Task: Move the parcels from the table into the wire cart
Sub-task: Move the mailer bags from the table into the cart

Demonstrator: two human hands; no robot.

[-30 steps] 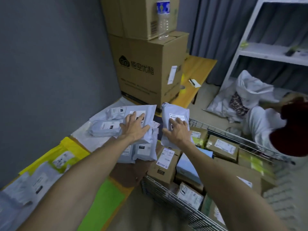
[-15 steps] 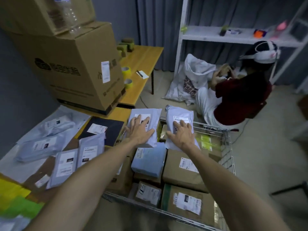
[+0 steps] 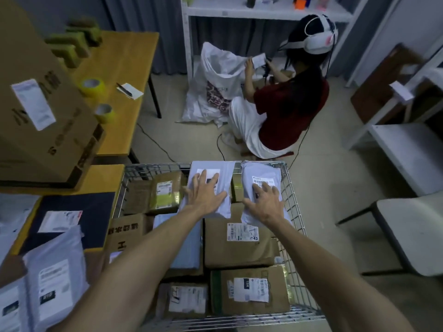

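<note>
The wire cart (image 3: 293, 212) stands in front of me, packed with brown cardboard parcels (image 3: 239, 245). At its far end lie two grey plastic mailers. My left hand (image 3: 206, 195) rests flat with spread fingers on the flat grey mailer (image 3: 215, 169). My right hand (image 3: 266, 202) lies the same way on the puffy grey mailer (image 3: 263, 172) by the cart's right wall. Both thumbs show on top of the mailers. More grey mailers (image 3: 55, 271) and a black one (image 3: 72, 204) lie on the table (image 3: 105, 178) at my left.
A large cardboard box (image 3: 36, 116) sits on the table at the far left, with yellow tape rolls (image 3: 93, 86) on the desk behind it. A person in a red top (image 3: 287, 111) crouches beyond the cart by a white bag. A white chair (image 3: 412, 231) stands to the right.
Both hands carried the two grey mailers from the table rightward over the cart and lowered them onto its far end. My view swung right with them.
</note>
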